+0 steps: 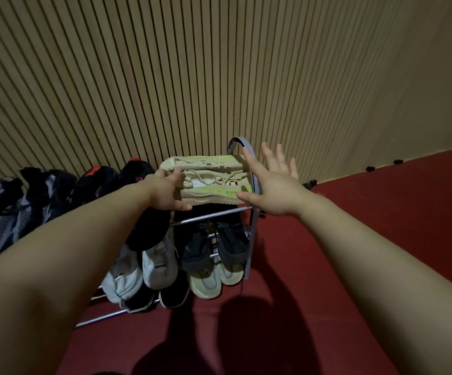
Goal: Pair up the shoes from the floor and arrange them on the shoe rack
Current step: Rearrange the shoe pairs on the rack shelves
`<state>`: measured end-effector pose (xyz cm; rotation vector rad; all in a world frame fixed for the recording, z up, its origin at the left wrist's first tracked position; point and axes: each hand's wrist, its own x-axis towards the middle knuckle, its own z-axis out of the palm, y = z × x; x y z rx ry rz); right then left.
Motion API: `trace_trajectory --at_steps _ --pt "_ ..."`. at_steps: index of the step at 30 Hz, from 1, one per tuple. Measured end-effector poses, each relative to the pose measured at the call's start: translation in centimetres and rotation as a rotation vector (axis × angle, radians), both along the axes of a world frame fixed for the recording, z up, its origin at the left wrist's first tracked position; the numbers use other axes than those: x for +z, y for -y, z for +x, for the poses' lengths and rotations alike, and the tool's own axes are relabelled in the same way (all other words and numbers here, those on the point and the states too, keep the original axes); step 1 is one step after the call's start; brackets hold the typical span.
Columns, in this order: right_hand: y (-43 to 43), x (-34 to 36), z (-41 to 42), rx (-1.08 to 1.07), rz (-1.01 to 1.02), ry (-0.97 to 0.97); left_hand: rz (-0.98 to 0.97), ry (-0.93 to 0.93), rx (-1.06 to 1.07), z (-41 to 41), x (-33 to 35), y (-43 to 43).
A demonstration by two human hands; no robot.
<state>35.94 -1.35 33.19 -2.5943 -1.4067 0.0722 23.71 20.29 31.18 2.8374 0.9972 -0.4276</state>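
Left hand (162, 194) grips cream sneakers (211, 180) (atop the rack (211, 215)), right hand (276, 185) splayed beside.

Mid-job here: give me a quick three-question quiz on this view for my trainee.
1. True or false: the right hand has its fingers spread.
2. The beige shoes lie on the rack's: A top tier, B middle tier, C bottom tier.
3. Which hand grips the end of the beige shoes?
Key: 1 true; 2 A; 3 the left hand.
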Motion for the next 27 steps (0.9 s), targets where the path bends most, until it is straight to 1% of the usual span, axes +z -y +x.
trace_trajectory --at_steps 2,5,10,13,16,18,23,27 --pt "-0.4 -0.6 -0.3 -0.021 0.0 0.029 -0.012 -0.01 -0.032 1.0 -1.0 -0.2" --pt "-1.0 -1.6 -1.0 -0.068 0.021 0.019 0.013 0.006 -0.072 1.9 -2.2 -1.0" --pt "-1.7 -3.0 -0.4 -0.234 0.046 -0.15 0.044 0.042 -0.128 2.0 -2.9 -1.8" --pt "-2.3 -3.2 0.3 -0.303 0.065 -0.166 0.071 0.113 -0.157 1.8 -2.9 -1.9" --pt "-3.0 -3.3 0.2 -0.294 0.087 -0.172 0.004 0.238 -0.128 1.8 -2.8 -1.8" --pt "-3.2 -3.6 0.1 -0.28 0.081 -0.18 -0.019 0.288 -0.109 1.9 -2.9 -1.8" --pt "-2.9 -4.2 0.5 -0.269 0.051 -0.181 0.039 0.31 -0.111 2.3 -2.5 -2.2" --pt "-3.1 -4.2 0.4 -0.199 -0.009 -0.078 0.105 0.297 -0.177 2.6 0.1 -2.1"
